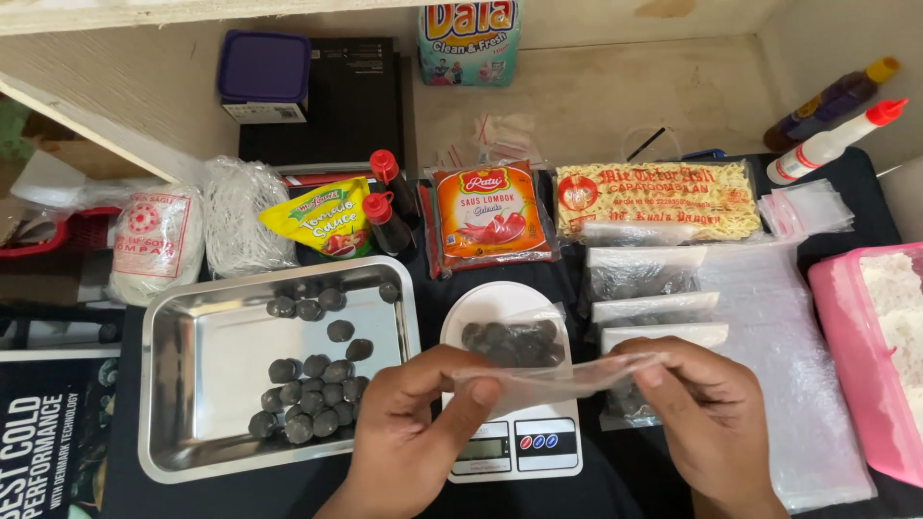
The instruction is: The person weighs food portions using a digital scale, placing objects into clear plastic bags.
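Both hands hold one small clear plastic bag (558, 377) stretched flat between them, just above a white kitchen scale (514, 444). My left hand (413, 432) pinches its left end and my right hand (711, 413) pinches its right end. On the scale's round platform lies another clear bag of dark balls (514, 341). Left of the scale a steel tray (183, 384) holds several loose dark balls (312, 384). To the right lie filled clear bags (642, 279) stacked one over another.
Behind stand two red-capped sauce bottles (389, 207), a yellow sauce pouch (322, 216), an orange sauce pack (492, 216), a noodle pack (659, 197) and white noodle bundles (236, 216). A pink tub of white powder (870, 356) sits at right, beside a sheet of plastic bags (788, 365).
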